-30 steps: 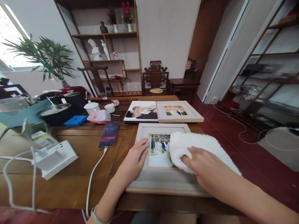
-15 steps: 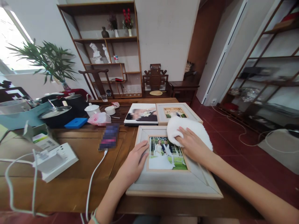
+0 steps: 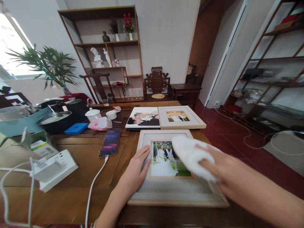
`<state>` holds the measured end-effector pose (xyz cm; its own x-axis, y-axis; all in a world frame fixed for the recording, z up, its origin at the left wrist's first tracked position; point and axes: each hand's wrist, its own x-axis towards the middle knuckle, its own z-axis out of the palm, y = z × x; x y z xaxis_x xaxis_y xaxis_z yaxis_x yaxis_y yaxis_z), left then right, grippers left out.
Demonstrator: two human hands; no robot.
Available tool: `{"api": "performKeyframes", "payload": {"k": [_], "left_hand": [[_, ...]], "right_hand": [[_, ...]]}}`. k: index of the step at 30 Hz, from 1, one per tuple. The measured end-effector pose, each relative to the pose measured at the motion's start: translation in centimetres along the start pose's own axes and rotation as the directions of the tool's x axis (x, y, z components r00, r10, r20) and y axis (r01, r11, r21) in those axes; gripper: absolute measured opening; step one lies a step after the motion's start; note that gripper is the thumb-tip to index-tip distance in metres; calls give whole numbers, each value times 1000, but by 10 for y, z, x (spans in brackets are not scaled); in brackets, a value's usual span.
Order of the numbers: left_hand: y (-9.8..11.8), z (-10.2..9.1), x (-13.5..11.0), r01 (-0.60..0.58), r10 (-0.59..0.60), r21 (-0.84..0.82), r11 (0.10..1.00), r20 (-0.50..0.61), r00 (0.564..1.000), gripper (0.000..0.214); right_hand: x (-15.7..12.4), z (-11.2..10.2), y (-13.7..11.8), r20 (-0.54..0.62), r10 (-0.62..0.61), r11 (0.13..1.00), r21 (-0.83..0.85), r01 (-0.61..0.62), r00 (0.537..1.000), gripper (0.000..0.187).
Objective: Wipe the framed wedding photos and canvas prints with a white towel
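Note:
A light wooden picture frame [image 3: 166,192] with a photo of a couple in it lies face up near the table's front edge. My left hand [image 3: 136,169] rests flat along the frame's left border, fingers stretched out and holding nothing. In my right hand [image 3: 217,161], blurred by motion, is a fluffy white cloth [image 3: 190,155]. The cloth covers part of the frame's right side and the photo's right edge. Just beyond lie a second picture frame [image 3: 197,119] and a white-edged photo panel [image 3: 150,118], side by side.
Left of the frame, a phone [image 3: 110,142] lies on the table with a white charging cable [image 3: 91,186] plugged in. Farther left are a white box [image 3: 58,171], a blue box [image 3: 76,128], a pink plastic bag [image 3: 101,123], a lidded cup [image 3: 92,114] and dark pots [image 3: 55,118].
My right hand has moved the cloth down and to the right, off the far frame and over the near frame's right side. The left hand stays on the left border.

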<state>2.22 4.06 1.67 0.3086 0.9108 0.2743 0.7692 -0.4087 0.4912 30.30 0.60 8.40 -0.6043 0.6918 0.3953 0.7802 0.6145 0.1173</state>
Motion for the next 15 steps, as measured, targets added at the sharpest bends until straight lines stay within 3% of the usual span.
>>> {"api": "performKeyframes", "payload": {"k": [4, 7, 10, 12, 15], "left_hand": [[0, 0, 0, -10, 10, -9, 1000, -10, 1000, 41], [0, -1, 0, -16, 16, -6, 1000, -8, 1000, 40], [2, -2, 0, -7, 7, -2, 1000, -7, 1000, 39], [2, -2, 0, -2, 2, -4, 1000, -13, 1000, 39], [2, -1, 1, -4, 4, -3, 1000, -20, 1000, 39]], "right_hand": [[39, 20, 39, -196, -42, 987, -159, 11, 980, 41], [61, 51, 49, -78, -99, 983, -161, 85, 992, 49], [68, 75, 44, 93, -68, 992, -101, 78, 993, 60], [65, 78, 36, 159, -36, 997, -58, 46, 987, 64], [48, 64, 21, 228, 5, 1000, -9, -3, 974, 63]]}}
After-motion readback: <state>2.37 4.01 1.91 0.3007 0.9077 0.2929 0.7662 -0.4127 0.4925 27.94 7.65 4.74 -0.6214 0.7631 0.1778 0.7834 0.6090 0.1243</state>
